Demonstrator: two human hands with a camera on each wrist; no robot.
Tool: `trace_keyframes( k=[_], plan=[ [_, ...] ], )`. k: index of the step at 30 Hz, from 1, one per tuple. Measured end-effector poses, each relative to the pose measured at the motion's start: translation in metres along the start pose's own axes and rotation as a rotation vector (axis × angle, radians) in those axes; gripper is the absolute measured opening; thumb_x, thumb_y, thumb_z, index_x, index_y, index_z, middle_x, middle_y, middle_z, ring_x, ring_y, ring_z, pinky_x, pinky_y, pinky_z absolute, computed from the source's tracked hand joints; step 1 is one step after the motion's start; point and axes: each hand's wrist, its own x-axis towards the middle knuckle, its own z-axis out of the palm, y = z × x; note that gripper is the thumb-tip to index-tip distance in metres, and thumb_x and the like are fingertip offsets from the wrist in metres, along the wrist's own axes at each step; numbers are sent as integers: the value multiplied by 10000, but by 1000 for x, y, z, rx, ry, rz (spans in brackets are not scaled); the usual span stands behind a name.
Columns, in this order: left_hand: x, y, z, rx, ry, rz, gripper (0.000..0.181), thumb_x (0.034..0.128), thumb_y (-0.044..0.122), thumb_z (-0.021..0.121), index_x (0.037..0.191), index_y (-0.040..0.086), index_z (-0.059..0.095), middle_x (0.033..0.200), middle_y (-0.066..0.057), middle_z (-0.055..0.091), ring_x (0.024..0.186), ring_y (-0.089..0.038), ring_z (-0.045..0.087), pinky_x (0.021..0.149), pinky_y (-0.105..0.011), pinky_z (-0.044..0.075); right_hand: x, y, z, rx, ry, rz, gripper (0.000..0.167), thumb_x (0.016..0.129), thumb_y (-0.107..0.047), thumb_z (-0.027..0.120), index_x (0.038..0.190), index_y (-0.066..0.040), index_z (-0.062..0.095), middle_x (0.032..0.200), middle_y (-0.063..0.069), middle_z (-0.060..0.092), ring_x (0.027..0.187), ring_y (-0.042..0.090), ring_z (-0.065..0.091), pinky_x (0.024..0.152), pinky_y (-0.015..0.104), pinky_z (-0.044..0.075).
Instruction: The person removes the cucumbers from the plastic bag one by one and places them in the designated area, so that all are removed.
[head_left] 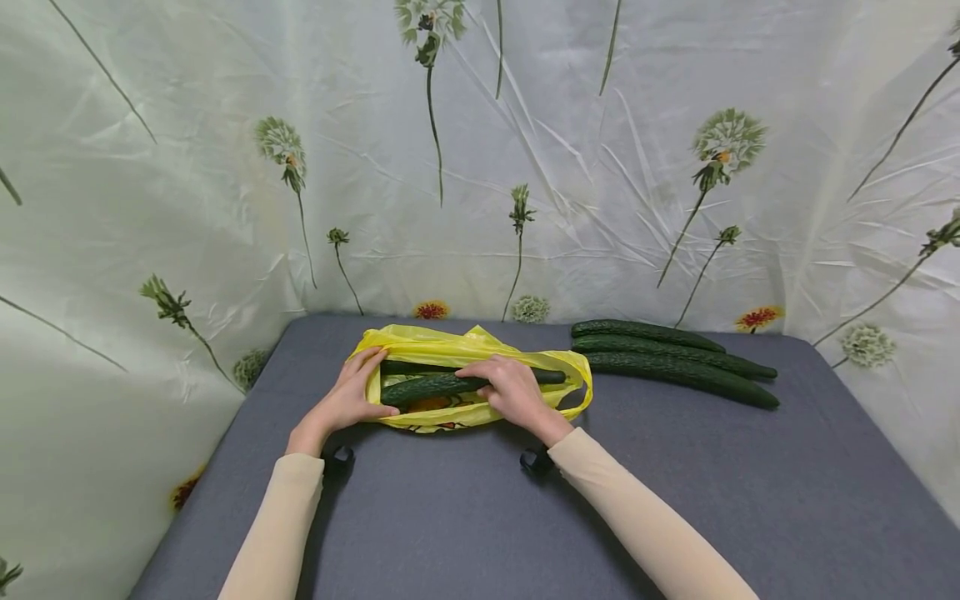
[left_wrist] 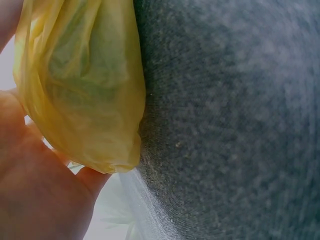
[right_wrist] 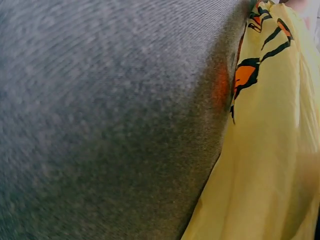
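Note:
A yellow plastic bag (head_left: 435, 342) lies on its side, its mouth spread wide, with dark green cucumbers inside. My left hand (head_left: 347, 402) holds the bag's left end, fingers over the far rim and thumb at the near rim. In the left wrist view the palm (left_wrist: 40, 180) stands beside the bag's end (left_wrist: 95, 105). Reaching into the mouth, my right hand (head_left: 516, 390) grips the nearer cucumber (head_left: 427, 387) with curled fingers. Behind it lies another cucumber (head_left: 420, 367), partly covered. The right wrist view shows the bag's printed side (right_wrist: 270, 115); the right hand's grip is hidden there.
Three more cucumbers (head_left: 675, 372) lie side by side to the right of the bag, near the back edge of the grey table (head_left: 465, 517). A pale curtain with a flower print (head_left: 600, 217) hangs behind and beside the table.

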Motion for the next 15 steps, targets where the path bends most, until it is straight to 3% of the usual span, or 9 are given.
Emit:
trace_keyframes(
  k=[15],
  plan=[
    [1,4,-3,-25,-14,-8,1009,745,329,824,1502,2,242,1523,-213,161,1383,-447,87,1028,-662,166,2,-8,-10,-97,32,-27,454,774,85,655,1137,-179,722,1083,-24,699,875,162,638,455,201,193]
  ],
)
